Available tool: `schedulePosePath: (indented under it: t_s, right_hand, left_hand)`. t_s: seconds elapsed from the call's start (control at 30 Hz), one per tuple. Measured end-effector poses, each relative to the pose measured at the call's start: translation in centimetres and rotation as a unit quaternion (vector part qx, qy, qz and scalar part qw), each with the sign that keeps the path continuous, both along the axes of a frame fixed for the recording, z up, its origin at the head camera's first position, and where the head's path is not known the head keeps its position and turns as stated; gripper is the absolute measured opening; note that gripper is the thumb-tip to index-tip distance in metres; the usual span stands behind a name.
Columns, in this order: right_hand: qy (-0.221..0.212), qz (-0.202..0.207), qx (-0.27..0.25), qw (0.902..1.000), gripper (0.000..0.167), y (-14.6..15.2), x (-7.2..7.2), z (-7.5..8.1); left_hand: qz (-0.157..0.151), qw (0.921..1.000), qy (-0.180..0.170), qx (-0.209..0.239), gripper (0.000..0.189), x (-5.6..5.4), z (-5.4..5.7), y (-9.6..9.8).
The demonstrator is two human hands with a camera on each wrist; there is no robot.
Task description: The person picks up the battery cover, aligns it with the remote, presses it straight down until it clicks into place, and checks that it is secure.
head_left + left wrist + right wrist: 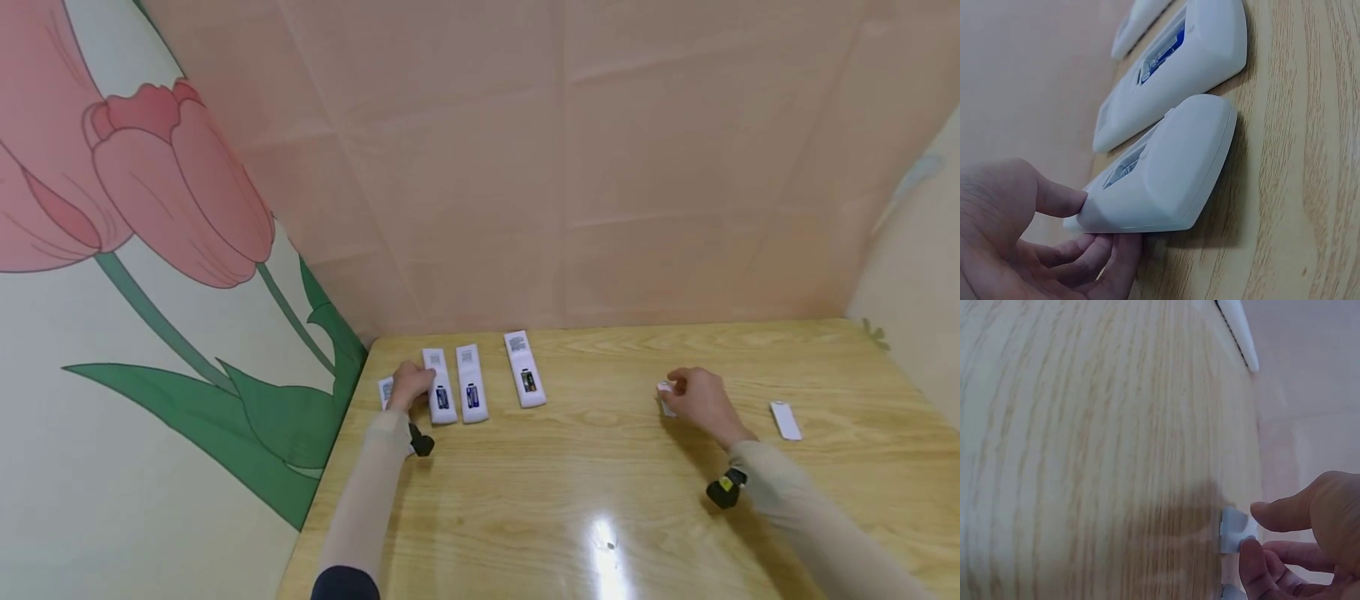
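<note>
My left hand [412, 385] grips the edge of a white remote control [440, 387] that lies back side up, its battery bay uncovered with batteries inside. In the left wrist view, the thumb [1063, 200] rests on the side of that remote and the other fingers curl at its lower edge. Far to the right, my right hand [705, 402] pinches a small white battery cover [1235, 531] between thumb and fingertips, close over the table. A second white cover [785, 420] lies to the right of this hand.
Two more uncovered remotes, a nearer one [472, 383] and a farther one [527, 369], lie right of the left hand. Another remote [386, 390] is partly hidden behind the left hand and wrist. Behind the wooden table [570, 483] hangs a pinkish cloth [600, 183]; a tulip-patterned wall stands left.
</note>
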State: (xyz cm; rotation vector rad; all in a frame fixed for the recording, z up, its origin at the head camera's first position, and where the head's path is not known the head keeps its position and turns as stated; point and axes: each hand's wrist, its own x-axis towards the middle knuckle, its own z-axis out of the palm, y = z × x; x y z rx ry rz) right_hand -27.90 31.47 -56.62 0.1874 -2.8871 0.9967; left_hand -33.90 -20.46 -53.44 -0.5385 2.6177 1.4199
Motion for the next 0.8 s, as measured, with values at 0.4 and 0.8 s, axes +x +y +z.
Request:
schedulePosePath:
  t_s: [0.4,0.8]
  right_hand:
    - [0.001,0.006,0.02,0.9998,0.035,-0.2,-0.3,0.0]
    - [-0.037,0.008,0.017,0.9991,0.041,-0.1,-0.1,0.2]
  left_hand:
    - [0.015,0.9994,-0.017,0.025,0.024,-0.4,-0.6,-0.5]
    - [0.016,0.9988,0.023,0.041,0.032,0.5,-1.0,-1.2]
